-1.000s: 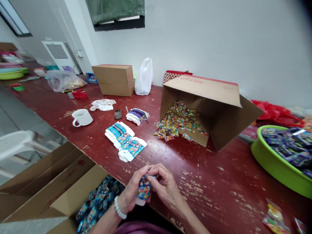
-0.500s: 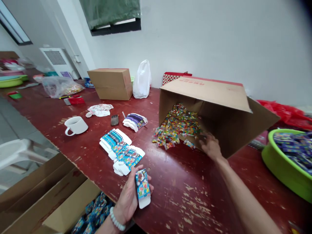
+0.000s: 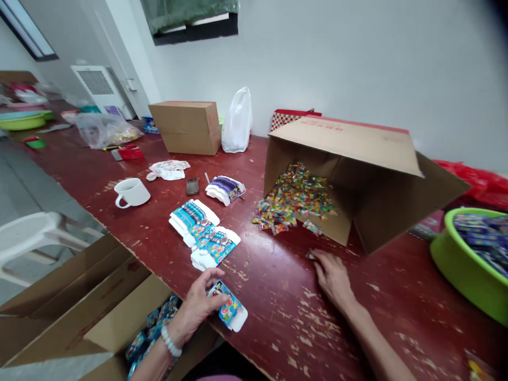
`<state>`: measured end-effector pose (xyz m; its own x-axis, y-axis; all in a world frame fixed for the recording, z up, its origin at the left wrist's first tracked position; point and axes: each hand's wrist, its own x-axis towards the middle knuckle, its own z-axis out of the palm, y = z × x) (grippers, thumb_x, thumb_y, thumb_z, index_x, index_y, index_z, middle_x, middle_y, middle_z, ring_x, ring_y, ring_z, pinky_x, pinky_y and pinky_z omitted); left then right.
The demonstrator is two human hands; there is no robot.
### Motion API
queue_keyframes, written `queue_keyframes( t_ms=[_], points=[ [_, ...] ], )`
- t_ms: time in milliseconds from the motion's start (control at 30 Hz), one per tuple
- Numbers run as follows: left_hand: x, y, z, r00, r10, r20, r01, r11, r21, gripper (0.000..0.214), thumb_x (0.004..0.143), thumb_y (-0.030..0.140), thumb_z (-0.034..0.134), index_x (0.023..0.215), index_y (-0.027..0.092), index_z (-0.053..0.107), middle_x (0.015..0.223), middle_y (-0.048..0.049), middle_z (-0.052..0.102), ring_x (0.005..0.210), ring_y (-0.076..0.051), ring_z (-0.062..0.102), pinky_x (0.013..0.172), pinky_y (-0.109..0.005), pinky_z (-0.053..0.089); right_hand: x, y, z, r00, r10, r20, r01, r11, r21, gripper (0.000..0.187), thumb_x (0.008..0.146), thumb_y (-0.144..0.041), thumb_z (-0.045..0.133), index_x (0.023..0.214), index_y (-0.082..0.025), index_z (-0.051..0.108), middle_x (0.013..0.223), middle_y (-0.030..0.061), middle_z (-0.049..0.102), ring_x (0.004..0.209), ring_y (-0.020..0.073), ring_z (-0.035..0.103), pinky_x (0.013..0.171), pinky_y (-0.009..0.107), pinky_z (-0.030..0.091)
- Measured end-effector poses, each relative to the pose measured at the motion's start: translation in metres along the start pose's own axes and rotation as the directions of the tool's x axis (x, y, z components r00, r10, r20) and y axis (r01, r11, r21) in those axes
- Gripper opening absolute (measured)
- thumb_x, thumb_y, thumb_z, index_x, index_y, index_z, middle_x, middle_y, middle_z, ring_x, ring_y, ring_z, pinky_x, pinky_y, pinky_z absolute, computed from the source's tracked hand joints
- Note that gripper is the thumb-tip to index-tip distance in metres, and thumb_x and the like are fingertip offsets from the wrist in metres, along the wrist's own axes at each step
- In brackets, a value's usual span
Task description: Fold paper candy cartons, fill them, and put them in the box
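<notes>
My left hand (image 3: 196,306) grips a small blue printed carton (image 3: 229,309) at the near edge of the red table (image 3: 278,296); the carton's white flap points right. My right hand (image 3: 332,276) lies low on the table in front of the tipped cardboard box (image 3: 357,143), fingers pressed together on a small candy packet (image 3: 310,255). A pile of bright candy packets (image 3: 293,198) spills from that box. Stacks of flat blue cartons (image 3: 204,235) lie just beyond my left hand.
An open cardboard box (image 3: 115,317) holding several filled blue cartons (image 3: 153,328) stands below the table's edge. On the table are a white mug (image 3: 133,191), a phone (image 3: 192,185), a purple carton stack (image 3: 224,188) and, at the right, a green basin (image 3: 456,264).
My right hand left the carton, reached to the candy pile at the box's mouth, then drew back towards me. My left hand lowered the carton and tilted it sideways.
</notes>
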<state>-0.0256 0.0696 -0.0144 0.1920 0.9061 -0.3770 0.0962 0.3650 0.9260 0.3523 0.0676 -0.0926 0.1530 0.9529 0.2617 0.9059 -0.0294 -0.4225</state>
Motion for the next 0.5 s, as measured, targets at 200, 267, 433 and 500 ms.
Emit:
queue_keyframes(
  t_ms=[200, 267, 433, 500],
  points=[
    [-0.018, 0.002, -0.018, 0.994, -0.009, 0.107, -0.028, 0.94, 0.341, 0.042, 0.065, 0.04, 0.078, 0.099, 0.016, 0.069, 0.09, -0.0042, 0.068, 0.079, -0.021, 0.06, 0.069, -0.027, 0.046, -0.028, -0.036, -0.009, 0.998, 0.065, 0.016, -0.067, 0.96, 0.271, 0.049, 0.088, -0.021, 0.037, 0.136, -0.021, 0.049, 0.131, 0.0091, 0.06, 0.118, 0.0223, 0.056, 0.1, 0.041, 0.043],
    [-0.026, 0.001, -0.022, 0.988, 0.004, 0.153, -0.068, 0.907, 0.416, 0.038, 0.065, 0.041, 0.077, 0.094, 0.018, 0.071, 0.091, -0.0049, 0.07, 0.085, -0.024, 0.061, 0.074, -0.029, 0.046, -0.025, -0.042, -0.011, 0.993, 0.12, -0.005, -0.115, 0.962, 0.249, 0.043, 0.089, -0.029, 0.042, 0.127, -0.017, 0.057, 0.122, 0.0134, 0.063, 0.113, 0.0272, 0.056, 0.099, 0.045, 0.041],
    [-0.051, -0.005, -0.024, 0.921, -0.09, 0.379, -0.22, 0.682, 0.698, 0.023, 0.064, 0.032, 0.074, 0.085, 0.023, 0.071, 0.087, -0.001, 0.068, 0.083, -0.022, 0.057, 0.072, -0.025, 0.04, -0.021, -0.067, -0.002, 0.994, 0.102, 0.029, -0.106, 0.967, 0.231, 0.03, 0.081, -0.039, 0.062, 0.103, -0.021, 0.07, 0.104, 0.013, 0.063, 0.095, 0.0297, 0.054, 0.087, 0.045, 0.041],
    [-0.058, -0.011, -0.02, 0.88, -0.164, 0.446, -0.286, 0.567, 0.773, 0.018, 0.06, 0.025, 0.071, 0.076, 0.022, 0.067, 0.076, 0.0016, 0.063, 0.072, -0.018, 0.05, 0.065, -0.024, 0.035, -0.02, -0.075, 0.001, 0.995, 0.082, 0.059, -0.095, 0.961, 0.258, 0.018, 0.078, -0.033, 0.064, 0.089, -0.021, 0.071, 0.099, 0.011, 0.062, 0.09, 0.0271, 0.053, 0.082, 0.04, 0.042]
  ],
)
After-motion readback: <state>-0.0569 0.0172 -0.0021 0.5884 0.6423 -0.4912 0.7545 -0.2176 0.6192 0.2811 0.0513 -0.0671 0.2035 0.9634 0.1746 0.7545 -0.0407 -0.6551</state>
